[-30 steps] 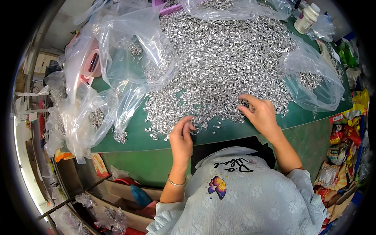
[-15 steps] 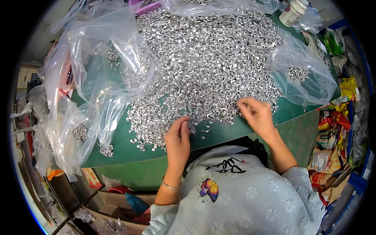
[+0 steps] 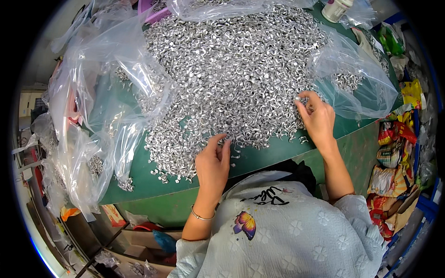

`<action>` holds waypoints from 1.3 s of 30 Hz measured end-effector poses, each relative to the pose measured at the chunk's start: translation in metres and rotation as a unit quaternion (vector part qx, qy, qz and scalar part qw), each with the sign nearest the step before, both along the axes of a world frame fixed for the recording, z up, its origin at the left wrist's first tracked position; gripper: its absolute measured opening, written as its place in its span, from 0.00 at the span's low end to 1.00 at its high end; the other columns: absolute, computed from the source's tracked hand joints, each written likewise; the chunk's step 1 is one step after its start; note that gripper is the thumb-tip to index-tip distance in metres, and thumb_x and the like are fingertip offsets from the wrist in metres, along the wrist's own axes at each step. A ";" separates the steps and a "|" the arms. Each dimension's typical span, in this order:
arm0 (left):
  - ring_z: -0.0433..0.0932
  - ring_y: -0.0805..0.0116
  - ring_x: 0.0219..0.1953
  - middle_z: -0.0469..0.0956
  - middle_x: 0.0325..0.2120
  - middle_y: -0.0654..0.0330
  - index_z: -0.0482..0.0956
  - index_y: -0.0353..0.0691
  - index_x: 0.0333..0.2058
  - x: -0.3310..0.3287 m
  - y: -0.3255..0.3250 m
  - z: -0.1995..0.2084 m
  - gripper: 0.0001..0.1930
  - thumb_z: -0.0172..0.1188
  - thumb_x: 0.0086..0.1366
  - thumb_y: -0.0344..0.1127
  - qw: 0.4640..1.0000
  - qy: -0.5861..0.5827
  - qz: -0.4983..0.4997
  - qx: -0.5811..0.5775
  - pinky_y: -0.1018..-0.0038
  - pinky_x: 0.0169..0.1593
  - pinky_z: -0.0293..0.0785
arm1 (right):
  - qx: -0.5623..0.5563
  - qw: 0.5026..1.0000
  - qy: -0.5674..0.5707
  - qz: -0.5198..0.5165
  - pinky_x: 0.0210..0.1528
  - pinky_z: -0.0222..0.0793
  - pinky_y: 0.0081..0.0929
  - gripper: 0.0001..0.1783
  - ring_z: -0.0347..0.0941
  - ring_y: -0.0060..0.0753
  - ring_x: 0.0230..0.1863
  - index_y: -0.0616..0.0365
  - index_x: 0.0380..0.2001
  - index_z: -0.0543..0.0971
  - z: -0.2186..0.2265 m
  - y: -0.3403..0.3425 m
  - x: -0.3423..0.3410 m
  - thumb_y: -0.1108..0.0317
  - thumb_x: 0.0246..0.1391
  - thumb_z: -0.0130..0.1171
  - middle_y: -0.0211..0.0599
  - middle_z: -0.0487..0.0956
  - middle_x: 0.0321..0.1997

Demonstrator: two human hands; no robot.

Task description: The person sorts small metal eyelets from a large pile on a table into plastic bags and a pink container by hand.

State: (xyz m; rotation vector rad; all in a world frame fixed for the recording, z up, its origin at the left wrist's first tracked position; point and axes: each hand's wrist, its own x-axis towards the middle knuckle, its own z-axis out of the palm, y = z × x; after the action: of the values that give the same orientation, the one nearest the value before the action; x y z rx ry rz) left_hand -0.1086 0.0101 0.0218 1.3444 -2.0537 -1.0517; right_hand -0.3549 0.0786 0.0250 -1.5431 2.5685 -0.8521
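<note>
A wide heap of small curved silver metal pieces [image 3: 232, 69] covers much of the green table [image 3: 153, 190]. My left hand [image 3: 213, 160], with a bangle at the wrist, is at the near edge of the heap. Its thumb and forefinger tips come together there, and whatever is between them is too small to make out. Over the heap's right edge, my right hand [image 3: 319, 118] pinches a small silver metal piece [image 3: 297, 98] between thumb and forefinger. A few loose pieces lie between the two hands at the heap's front.
Clear plastic bags [image 3: 79, 120] with some metal pieces drape over the left side. Another clear bag [image 3: 357, 78] lies at the right. A purple tray [image 3: 155, 15] and a white bottle [image 3: 335, 10] stand at the back. Colourful packets [image 3: 391, 157] fill a rack beyond the right edge.
My right hand has moved right and slightly away from me, and a silver piece now shows at its fingertips. My left thumb has come nearer the forefinger. The whole view has shifted slightly.
</note>
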 end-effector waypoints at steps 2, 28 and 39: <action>0.60 0.73 0.12 0.63 0.10 0.62 0.77 0.37 0.37 -0.010 0.000 0.000 0.08 0.61 0.58 0.29 1.000 0.000 -0.017 -0.005 0.75 0.18 0.56 | -0.063 0.997 -0.008 0.049 0.16 0.58 0.25 0.07 0.66 0.27 0.11 0.53 0.30 0.79 -0.004 -0.001 0.011 0.67 0.46 0.66 0.32 0.70 0.11; 0.62 0.68 0.12 0.62 0.11 0.63 0.75 0.40 0.39 -0.051 0.014 -0.014 0.15 0.66 0.53 0.33 0.993 -0.049 -0.080 -0.071 0.73 0.19 0.59 | -0.031 0.995 -0.080 0.053 0.22 0.62 0.29 0.11 0.66 0.33 0.17 0.58 0.30 0.81 -0.007 -0.003 -0.024 0.66 0.42 0.67 0.40 0.73 0.18; 0.67 0.63 0.14 0.67 0.13 0.59 0.72 0.39 0.35 -0.053 0.014 -0.011 0.10 0.63 0.56 0.32 0.994 -0.081 -0.069 -0.036 0.68 0.20 0.64 | -0.223 0.933 -0.282 0.017 0.22 0.55 0.14 0.08 0.60 0.12 0.19 0.64 0.29 0.80 0.065 0.105 -0.068 0.69 0.48 0.63 0.23 0.73 0.20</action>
State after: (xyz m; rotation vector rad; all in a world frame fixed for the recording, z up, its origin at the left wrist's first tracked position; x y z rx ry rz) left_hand -0.1617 0.0240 0.0109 1.3040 -2.3099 -0.9410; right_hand -0.4232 0.1838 0.0903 -1.1626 2.0117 -1.6726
